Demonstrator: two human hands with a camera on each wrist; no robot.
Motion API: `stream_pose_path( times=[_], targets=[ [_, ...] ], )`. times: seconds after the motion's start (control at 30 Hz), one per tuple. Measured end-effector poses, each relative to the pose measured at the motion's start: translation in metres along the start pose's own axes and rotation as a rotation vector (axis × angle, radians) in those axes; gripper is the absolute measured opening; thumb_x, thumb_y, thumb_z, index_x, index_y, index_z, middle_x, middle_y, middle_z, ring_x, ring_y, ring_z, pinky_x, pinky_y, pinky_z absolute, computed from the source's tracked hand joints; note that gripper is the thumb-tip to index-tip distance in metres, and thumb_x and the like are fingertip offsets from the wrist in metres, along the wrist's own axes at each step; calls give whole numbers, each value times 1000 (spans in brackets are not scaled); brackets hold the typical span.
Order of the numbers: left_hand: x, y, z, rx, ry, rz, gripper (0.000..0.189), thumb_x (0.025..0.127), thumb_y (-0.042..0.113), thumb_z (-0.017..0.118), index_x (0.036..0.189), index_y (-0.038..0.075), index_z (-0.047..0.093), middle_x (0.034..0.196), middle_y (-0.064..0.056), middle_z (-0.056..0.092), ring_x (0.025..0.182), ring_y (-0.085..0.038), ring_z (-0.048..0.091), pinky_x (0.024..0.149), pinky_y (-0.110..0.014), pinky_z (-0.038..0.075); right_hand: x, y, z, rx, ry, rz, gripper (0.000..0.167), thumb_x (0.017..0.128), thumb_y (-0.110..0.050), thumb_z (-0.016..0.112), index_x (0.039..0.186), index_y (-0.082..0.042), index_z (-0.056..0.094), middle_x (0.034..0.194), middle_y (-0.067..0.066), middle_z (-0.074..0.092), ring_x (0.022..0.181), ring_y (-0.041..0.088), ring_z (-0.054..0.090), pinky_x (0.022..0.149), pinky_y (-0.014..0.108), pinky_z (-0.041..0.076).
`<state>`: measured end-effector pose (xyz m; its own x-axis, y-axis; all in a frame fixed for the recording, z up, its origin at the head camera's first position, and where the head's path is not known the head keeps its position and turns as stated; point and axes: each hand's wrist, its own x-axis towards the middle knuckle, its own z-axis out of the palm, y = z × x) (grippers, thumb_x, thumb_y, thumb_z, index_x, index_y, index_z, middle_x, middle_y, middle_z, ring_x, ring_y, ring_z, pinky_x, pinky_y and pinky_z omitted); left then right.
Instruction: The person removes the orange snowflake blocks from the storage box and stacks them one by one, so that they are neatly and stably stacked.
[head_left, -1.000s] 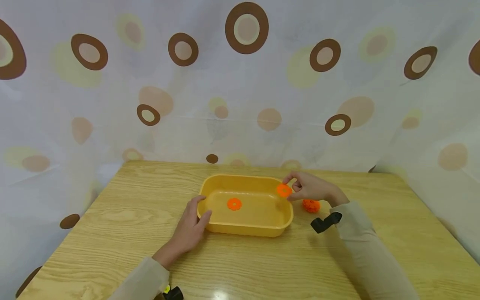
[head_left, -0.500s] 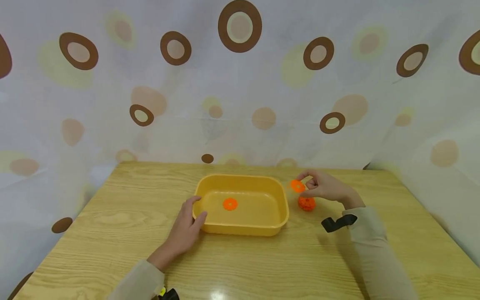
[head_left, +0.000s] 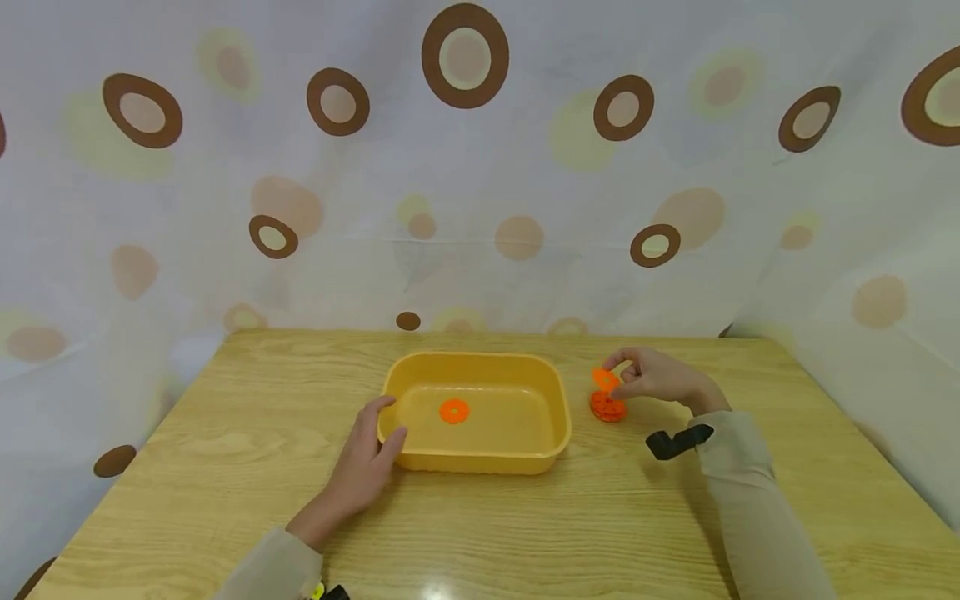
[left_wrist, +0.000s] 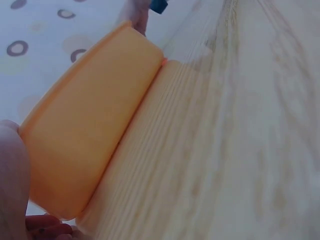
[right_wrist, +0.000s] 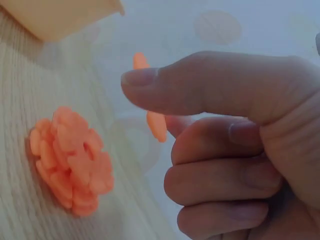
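Observation:
My right hand [head_left: 660,375] pinches a thin orange flower-shaped disc [head_left: 606,380] with a small hole in its middle, between thumb and index finger. The other fingers are curled in toward the palm in the right wrist view. Just below the held disc lies a stack of similar orange discs [right_wrist: 72,160] on the table. My left hand [head_left: 360,462] grips the left end of a yellow plastic tub [head_left: 480,462], thumb at the near corner and fingers at the rim. One orange flower disc [head_left: 453,411] lies flat on the tub's floor, left of its middle.
Everything stands on a pale wooden table [head_left: 525,533]. Behind it hangs a white curtain [head_left: 480,283] with brown and beige circles. The tub's right end is a short way left of the stack. Dark wrist cameras ride at both cuffs.
My right hand has moved from over the tub's right end to above the stack, carrying the orange disc. The left hand keeps its hold on the tub; the head view has shifted slightly.

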<state>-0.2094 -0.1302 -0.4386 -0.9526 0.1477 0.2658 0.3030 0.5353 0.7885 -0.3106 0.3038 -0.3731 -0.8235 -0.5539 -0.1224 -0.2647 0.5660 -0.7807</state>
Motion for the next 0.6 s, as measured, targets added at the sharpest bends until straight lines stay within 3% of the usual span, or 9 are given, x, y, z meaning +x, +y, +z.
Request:
stream_pose_path(
  times=[0.27,0.6],
  targets=[
    [-1,-1,1,-1,-3,2,46,101,22,48,140,2,34,143,-27,35,126,-38,41,106,-58,31,4,17,3,-8,-24,39,46,83,-8,70,118,12,48,57,-6,32,49,6,25,51,23,27],
    [-1,-1,1,3,-7,0,46,101,21,48,140,2,33,140,-26,37,122,-37,43,103,-56,34,9,23,8,-26,-63,116,44,80,-5,70,116,10,51,59,-4,33,52,8,30,59,24,34]
  ],
)
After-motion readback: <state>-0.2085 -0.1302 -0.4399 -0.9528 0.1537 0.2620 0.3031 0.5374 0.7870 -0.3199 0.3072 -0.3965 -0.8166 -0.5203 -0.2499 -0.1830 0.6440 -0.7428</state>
